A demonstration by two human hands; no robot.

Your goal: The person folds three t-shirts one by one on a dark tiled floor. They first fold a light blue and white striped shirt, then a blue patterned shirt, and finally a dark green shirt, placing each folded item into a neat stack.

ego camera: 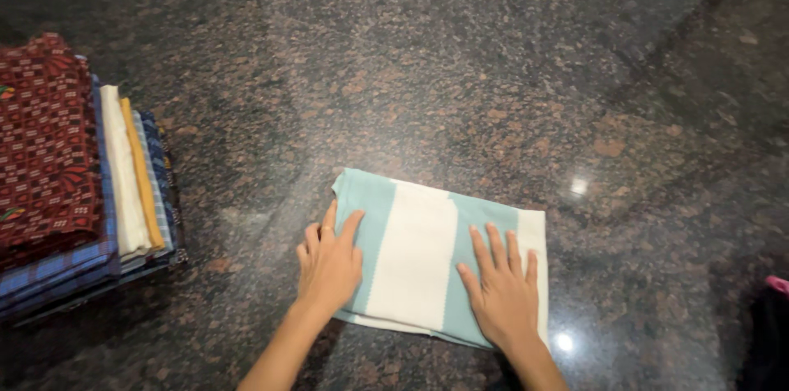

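Note:
A folded cloth (415,247) with wide teal and white stripes lies flat on the speckled granite floor (493,71). My left hand (330,261) rests palm down on the cloth's left edge, fingers spread. On the right part of the cloth, my right hand (501,288) presses flat in the same way, fingers apart. Neither hand grips anything.
A stack of folded cloths (74,177) sits at the left, topped by a dark red patterned one, with blue checked, white and yellow layers below. A dark object with a pink bit (772,317) shows at the right edge.

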